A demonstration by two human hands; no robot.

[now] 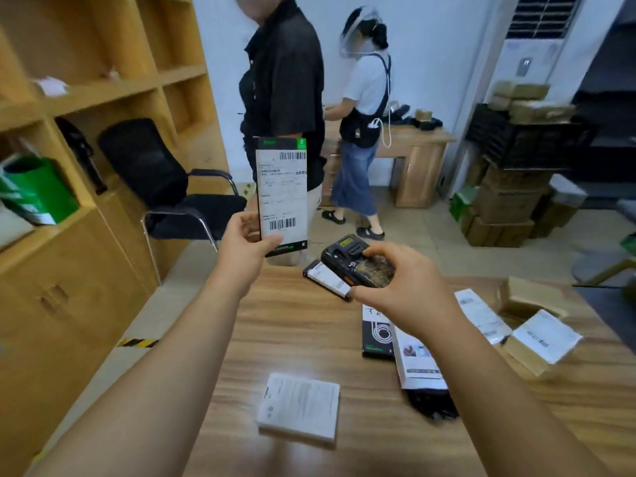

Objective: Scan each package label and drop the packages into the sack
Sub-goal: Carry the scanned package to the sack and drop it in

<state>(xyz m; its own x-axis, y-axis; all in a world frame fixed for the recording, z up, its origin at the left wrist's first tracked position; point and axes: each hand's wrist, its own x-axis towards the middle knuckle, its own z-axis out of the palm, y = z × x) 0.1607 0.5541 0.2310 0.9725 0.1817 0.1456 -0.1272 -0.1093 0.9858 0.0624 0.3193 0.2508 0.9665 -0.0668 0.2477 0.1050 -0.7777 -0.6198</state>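
My left hand (246,249) holds a flat black package (282,191) upright by its bottom edge, its white barcode label facing me. My right hand (395,284) grips a black handheld scanner (354,259) just to the right of it, above the far edge of the wooden table (292,339). More labelled packages lie on the table: a white box (299,407) near me, a black-edged one (327,280) under the scanner, a black and a white one (413,356) beneath my right forearm, and tan boxes (543,339) at the right. No sack is identifiable.
Two people stand beyond the table, one in black (285,80) close to the held package. A black chair (165,180) and wooden shelving (86,132) stand at the left. Stacked cartons (506,208) and a black crate (526,142) fill the right.
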